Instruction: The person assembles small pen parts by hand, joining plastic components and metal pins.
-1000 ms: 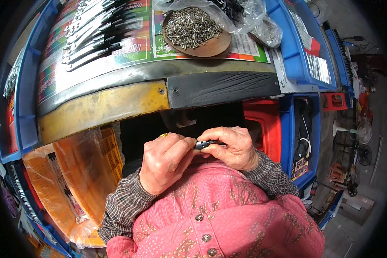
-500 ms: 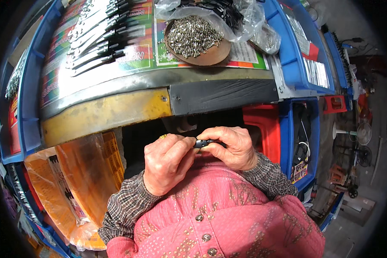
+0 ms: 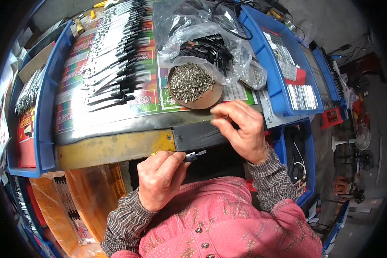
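Note:
My left hand is closed in front of the bench edge. Between its thumb and fingers sits a small black part with holes, a short grey tip sticking out to the right; the rest is hidden by the fingers. My right hand is raised over the bench edge, thumb and forefinger curved and slightly apart, with nothing visible between them. Just beyond its fingertips is a round brown dish heaped with small silver metal pins. A row of long shiny strips with black ends lies on the bench to the left.
Behind the dish lies a clear plastic bag with black parts. Blue bins stand right, another blue bin left. A yellow-and-black strip edges the bench. Below left are orange plastic-lined crates.
My right hand has let go of the small black part and moved up and right toward the dish. My left hand keeps hold of it, slightly lower. The view has shifted, showing more bench.

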A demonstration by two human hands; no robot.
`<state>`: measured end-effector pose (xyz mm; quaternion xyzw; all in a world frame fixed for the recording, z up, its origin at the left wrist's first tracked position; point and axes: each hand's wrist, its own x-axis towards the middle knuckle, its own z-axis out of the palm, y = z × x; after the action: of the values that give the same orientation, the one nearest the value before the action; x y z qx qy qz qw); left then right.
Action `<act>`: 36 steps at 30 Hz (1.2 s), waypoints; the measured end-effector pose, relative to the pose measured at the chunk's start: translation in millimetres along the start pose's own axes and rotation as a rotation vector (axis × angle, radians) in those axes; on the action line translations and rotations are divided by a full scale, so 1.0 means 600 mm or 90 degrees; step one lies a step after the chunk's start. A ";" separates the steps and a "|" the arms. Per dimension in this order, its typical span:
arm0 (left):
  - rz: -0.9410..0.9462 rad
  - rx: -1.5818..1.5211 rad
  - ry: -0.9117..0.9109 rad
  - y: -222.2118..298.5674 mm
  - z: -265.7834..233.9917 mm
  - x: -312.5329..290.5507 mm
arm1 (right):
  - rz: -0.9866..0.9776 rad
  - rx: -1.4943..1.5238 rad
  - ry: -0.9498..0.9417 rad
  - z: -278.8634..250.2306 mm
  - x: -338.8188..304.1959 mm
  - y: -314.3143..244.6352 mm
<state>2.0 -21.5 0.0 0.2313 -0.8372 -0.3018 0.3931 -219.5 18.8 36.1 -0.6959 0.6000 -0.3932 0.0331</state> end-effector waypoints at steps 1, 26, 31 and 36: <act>-0.009 0.017 -0.008 -0.001 -0.006 0.000 | -0.021 -0.055 0.008 0.003 0.008 0.011; -0.050 0.056 0.003 -0.001 -0.013 0.003 | -0.083 -0.180 -0.032 0.018 0.023 0.047; -0.059 0.062 -0.007 0.003 -0.013 -0.001 | -0.064 -0.095 -0.029 0.020 0.029 0.054; -0.076 0.051 -0.032 0.012 -0.019 -0.002 | -0.044 -0.004 -0.006 0.008 0.022 0.038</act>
<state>10.7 -19.3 10.1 0.2885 -0.8431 -0.2965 0.3435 -235.4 -0.9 27.9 -0.7183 0.5767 -0.3887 0.0202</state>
